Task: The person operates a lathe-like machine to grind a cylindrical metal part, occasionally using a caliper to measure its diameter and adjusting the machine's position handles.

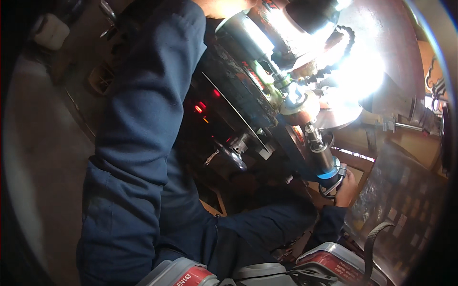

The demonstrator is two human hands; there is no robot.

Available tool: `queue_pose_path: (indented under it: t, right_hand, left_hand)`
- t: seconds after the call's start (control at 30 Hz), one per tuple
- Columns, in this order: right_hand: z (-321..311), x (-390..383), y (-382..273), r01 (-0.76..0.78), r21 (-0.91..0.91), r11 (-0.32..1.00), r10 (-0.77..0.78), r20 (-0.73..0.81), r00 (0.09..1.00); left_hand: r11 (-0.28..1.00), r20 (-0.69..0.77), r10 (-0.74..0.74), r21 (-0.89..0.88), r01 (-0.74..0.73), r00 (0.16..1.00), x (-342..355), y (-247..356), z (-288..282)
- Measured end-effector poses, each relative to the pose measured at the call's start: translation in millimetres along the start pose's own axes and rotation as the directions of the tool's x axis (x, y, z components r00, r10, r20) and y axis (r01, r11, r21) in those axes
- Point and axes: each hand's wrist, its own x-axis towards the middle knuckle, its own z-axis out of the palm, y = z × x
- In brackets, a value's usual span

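Note:
My left arm reaches up to the top edge, where my left hand (pixel 224 6) lies against the back end of a silver cylindrical tool body (pixel 245 35). Its fingers are mostly cut off by the frame. A thin shaft runs from that body to a small round workpiece (pixel 299 108), partly washed out by glare. From below, a second metal cylindrical tool with a blue band (pixel 323 159) points its chuck-like nose (pixel 313 136) at the same piece. My right hand (pixel 347 188) is closed round its dark rear end, some fingers hidden behind it. A loop, perhaps a cable, hangs there.
Strong glare covers a large round disc (pixel 350 114) behind the workpiece. A black segmented hose (pixel 347 45) curves beside it. Dark machine parts with a bright handwheel (pixel 234 157) stand left of the tools. Clear plastic packaging (pixel 396 190) lies right; mask cartridges (pixel 334 262) fill the lower edge.

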Motion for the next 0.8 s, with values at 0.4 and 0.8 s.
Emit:
queue_pose_path:
  t: [0.4,0.8]
  right_hand:
    - [57,-56,-4,0.202,-0.123,0.972,-0.227,-0.717,0.659]
    - [84,-54,27,0.239,-0.17,0.956,-0.263,-0.858,0.441]
  left_hand:
    - [0.989,-0.147,-0.007,0.148,0.029,0.989,-32,42,-65]
    - [0.959,0.261,0.113,-0.282,-0.037,0.959,-196,217,29]
